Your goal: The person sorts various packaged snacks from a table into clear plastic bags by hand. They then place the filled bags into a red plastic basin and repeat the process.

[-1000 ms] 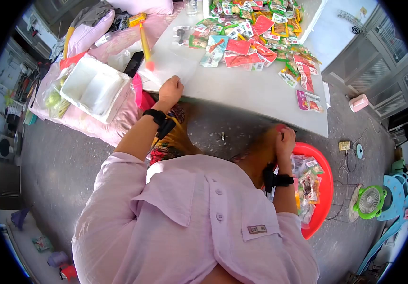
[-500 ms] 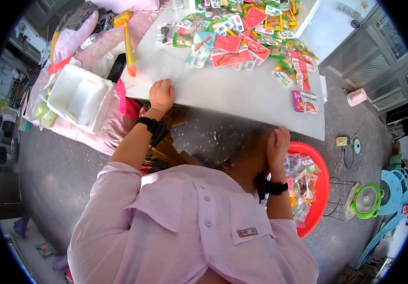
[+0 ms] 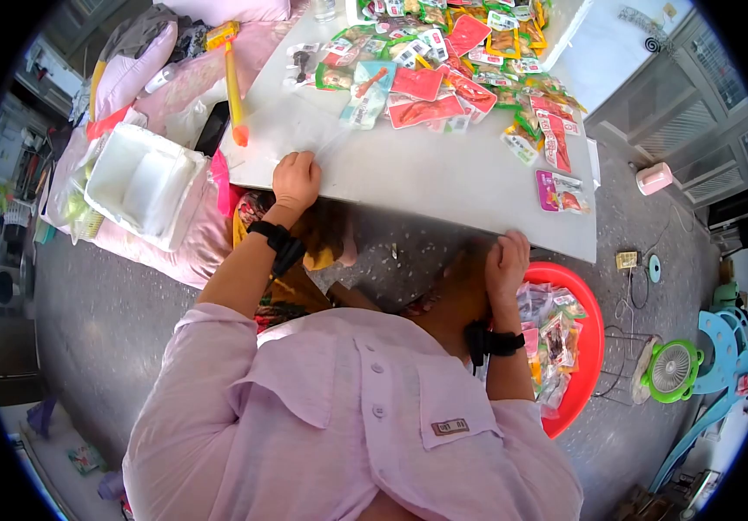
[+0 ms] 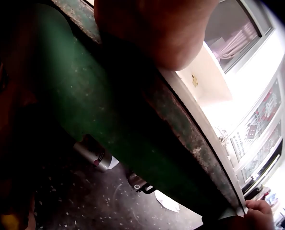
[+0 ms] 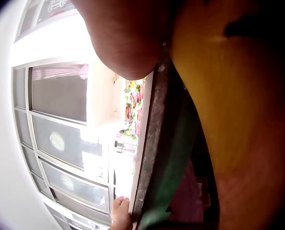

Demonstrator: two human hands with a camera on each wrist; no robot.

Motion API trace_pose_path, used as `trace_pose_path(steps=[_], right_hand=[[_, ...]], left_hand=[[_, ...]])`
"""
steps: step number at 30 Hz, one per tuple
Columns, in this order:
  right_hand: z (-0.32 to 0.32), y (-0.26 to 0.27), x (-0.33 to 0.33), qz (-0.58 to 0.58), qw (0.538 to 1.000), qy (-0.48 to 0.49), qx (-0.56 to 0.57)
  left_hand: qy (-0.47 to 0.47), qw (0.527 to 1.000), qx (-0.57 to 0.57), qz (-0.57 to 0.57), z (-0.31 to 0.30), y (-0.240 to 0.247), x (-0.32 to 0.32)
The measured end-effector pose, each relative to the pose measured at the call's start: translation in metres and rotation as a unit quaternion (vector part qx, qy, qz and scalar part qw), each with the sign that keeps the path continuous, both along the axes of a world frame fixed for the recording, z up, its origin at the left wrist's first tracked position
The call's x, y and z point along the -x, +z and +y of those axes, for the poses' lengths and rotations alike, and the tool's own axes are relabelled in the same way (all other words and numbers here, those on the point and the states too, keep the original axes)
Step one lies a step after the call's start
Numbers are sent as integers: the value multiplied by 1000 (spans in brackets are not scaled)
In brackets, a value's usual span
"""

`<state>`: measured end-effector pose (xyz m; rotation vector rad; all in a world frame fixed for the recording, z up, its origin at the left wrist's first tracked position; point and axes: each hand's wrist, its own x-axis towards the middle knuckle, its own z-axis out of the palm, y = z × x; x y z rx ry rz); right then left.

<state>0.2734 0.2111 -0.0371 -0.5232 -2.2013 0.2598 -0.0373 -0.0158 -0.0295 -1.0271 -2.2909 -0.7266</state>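
Observation:
My left hand [image 3: 297, 181] rests on the front edge of the grey-white table [image 3: 443, 187], fingers loosely bent and nothing held. Farther right, my right hand [image 3: 507, 263] lies at the same edge near the corner, its fingers also loosely bent. From the left wrist view, the right hand [image 4: 259, 214] touches the table's rim. A thin clear plastic sheet [image 3: 291, 130] lies just beyond the left hand. Many food packets [image 3: 426, 80] in red, green and yellow are heaped at the back of the table, and a purple packet [image 3: 562, 191] lies apart near the right edge.
Beside my right arm a red basin [image 3: 595, 334] on the floor holds more packets. To the left, a white foam box [image 3: 144, 187] and a black phone [image 3: 212, 128] lie on the pink bedding. A yellow-handled tool [image 3: 235, 87] crosses the table's left edge. A green fan [image 3: 675, 371] stands right.
The head view has shifted, so the table and basin appear slightly to the left. Both hands stay at the table's edge, with the right hand's fingers settling there.

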Motion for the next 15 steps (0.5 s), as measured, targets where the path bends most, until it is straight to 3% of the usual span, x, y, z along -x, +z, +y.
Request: trace_pose_path(steps=[7,10,15], right_hand=[[1,12,-2,-32,999,5,-27],[10,38,0,-102,976,-3,191],[41,72,49,-57,973,97,200]], left_hand=[[9,999,32,-36,-1,5,-2],[2,1000,15,-27,-1,3,-1],[-6,1000,1,-17,-1,4,-1]])
